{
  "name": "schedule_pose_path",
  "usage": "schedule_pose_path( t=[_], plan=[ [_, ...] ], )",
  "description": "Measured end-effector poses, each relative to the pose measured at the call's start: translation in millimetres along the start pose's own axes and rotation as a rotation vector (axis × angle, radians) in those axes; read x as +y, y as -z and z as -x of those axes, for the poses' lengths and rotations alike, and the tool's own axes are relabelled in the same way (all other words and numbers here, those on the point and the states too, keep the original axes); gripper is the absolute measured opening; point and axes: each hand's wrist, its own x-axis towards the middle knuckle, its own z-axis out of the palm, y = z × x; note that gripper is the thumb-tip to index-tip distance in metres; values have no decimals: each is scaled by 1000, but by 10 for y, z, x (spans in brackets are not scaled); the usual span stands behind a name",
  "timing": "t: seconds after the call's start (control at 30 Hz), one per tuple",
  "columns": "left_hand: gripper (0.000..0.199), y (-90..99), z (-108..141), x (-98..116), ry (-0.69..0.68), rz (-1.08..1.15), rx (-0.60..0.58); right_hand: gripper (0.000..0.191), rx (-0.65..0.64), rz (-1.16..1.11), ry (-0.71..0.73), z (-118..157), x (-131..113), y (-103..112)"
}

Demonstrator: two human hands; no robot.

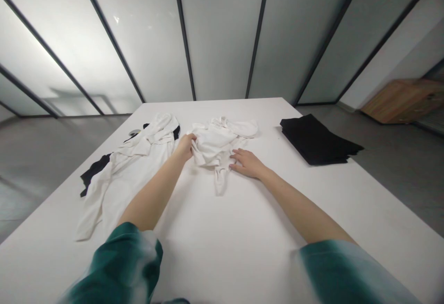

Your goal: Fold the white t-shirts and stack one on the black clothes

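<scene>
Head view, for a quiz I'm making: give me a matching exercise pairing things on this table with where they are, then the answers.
Things:
1. left hand
2. right hand
3. folded black cloth
4. spread white garment

Places:
A. right side of the table, apart from the white clothes
B. on the left edge of the bunched white garment
C. over dark cloth on the table's left
D. flat on the table, beside the bunched white garment's lower end

Pairs: 1-B, 2-D, 3-A, 4-C

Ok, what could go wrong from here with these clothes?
The left hand is bunching the crumpled white garment close beside the other white garment, so the two might snag. That other garment's lower end also lies near the edge of the table and could slip off.
</scene>
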Motion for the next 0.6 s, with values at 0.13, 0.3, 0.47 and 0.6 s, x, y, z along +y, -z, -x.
schedule_pose_path(
  t=[0.13, 0.3, 0.47, 0.6],
  plan=[
    [29, 416, -94, -2, 131, -90, 133, 44, 17, 90, -190, 16, 108, 175],
    [37, 733, 91, -90, 331, -302, -158, 32, 16, 236, -397, 112, 544, 415],
    [35, 639, 243, -97, 108, -736, -220, 25, 138, 284, -470, 218, 605, 500],
    [55, 435, 322, -145, -78, -800, -172, 45, 17, 158, -348, 365, 248, 292]
  ],
)
